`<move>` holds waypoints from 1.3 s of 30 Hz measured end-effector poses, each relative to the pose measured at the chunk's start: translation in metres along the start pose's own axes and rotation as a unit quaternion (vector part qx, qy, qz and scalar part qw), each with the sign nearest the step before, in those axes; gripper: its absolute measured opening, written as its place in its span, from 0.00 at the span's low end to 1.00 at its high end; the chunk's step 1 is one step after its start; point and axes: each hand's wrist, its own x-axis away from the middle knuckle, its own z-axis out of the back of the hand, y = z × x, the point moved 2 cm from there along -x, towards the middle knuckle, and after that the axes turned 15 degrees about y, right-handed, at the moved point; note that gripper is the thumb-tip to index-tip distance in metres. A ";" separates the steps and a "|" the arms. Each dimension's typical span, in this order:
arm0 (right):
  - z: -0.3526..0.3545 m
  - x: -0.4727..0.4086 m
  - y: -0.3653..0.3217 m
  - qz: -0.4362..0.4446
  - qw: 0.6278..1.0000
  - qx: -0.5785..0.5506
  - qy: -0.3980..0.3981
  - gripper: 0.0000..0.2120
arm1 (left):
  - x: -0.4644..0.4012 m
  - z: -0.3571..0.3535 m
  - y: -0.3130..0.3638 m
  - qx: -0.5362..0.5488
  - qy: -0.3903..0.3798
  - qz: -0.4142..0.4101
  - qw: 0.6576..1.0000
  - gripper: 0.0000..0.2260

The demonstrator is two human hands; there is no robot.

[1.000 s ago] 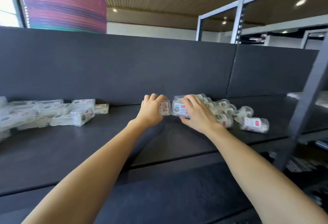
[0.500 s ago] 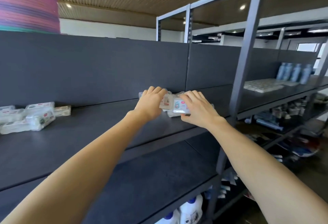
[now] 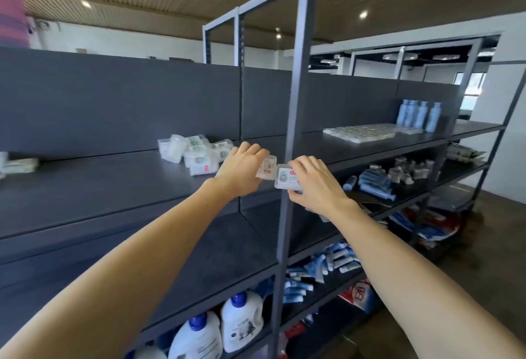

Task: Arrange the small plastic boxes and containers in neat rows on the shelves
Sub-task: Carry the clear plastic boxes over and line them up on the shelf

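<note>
1. The left hand (image 3: 242,169) is gripping a small clear plastic box (image 3: 266,167), with its fingers curled over the top of it.
2. The right hand (image 3: 316,185) is pinching a second small box with a blue label (image 3: 288,178) between its curled fingers and thumb.
3. The two boxes are sitting side by side and touching, between the hands, in front of a grey upright post (image 3: 293,136) of the shelving.
4. A loose pile of clear containers (image 3: 196,153) is lying on the dark shelf (image 3: 99,185) just beyond and to the left of the left hand.
5. Compared with half a second ago, both hands are holding the same boxes but are sitting further right along the shelf, now right at the post, and the pile is showing clear of them.
6. Far to the right of the right hand, a neat flat row of clear boxes (image 3: 360,132) is lying on the next shelf bay, with pale blue bottles (image 3: 419,115) standing behind it.
7. Below the hands, white detergent jugs with blue caps (image 3: 242,321) are standing on a lower shelf.
</note>
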 end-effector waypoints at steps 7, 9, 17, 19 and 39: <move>0.039 0.039 0.082 -0.007 1.000 0.018 -0.004 0.27 | -0.031 -0.018 0.086 0.006 0.000 -0.021 1.000 0.29; 0.042 0.047 0.099 -0.009 1.000 0.024 -0.008 0.28 | -0.041 -0.022 0.101 0.000 -0.008 -0.029 1.000 0.30; 0.032 0.062 0.165 -0.045 0.998 0.038 -0.006 0.27 | -0.086 -0.059 0.143 0.003 -0.012 -0.051 0.999 0.30; 0.026 0.063 0.184 -0.051 0.998 0.041 -0.004 0.27 | -0.102 -0.074 0.151 0.014 -0.008 -0.055 0.998 0.30; -0.100 0.016 0.443 -0.106 0.990 0.083 -0.051 0.31 | -0.328 -0.295 0.203 0.116 -0.005 -0.056 0.992 0.27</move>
